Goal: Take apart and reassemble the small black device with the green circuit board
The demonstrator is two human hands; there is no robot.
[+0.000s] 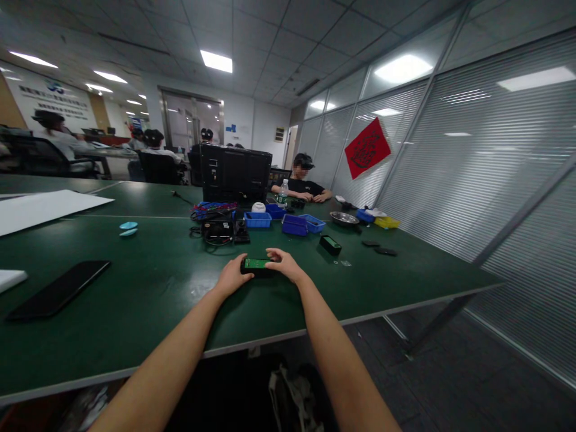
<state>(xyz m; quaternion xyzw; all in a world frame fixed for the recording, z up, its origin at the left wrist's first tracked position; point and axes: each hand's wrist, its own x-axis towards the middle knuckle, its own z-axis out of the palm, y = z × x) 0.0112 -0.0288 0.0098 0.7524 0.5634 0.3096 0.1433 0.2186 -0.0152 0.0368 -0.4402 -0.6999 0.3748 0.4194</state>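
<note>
A black rectangular case [258,273] rests on the green table in front of me, with a green circuit board [255,263] showing in its top. Its left end is gripped by my left hand [233,276], thumb on the near side and fingers round the end. My right hand [285,265] curls over the right end, thumb at the board's edge and fingers arched above. Part of the case's right end is hidden by that hand. To the right stands a second black case [330,245] with green inside. Small clear pieces [345,263] lie close to it.
Ahead are a black power supply [217,229] with cables, blue bins [294,225], a monitor [236,174] and a water bottle [282,191]. A metal bowl [344,218] and dark flat pieces [386,251] sit rightward. Leftward lies a black slab [60,289]. A person [303,180] sits across.
</note>
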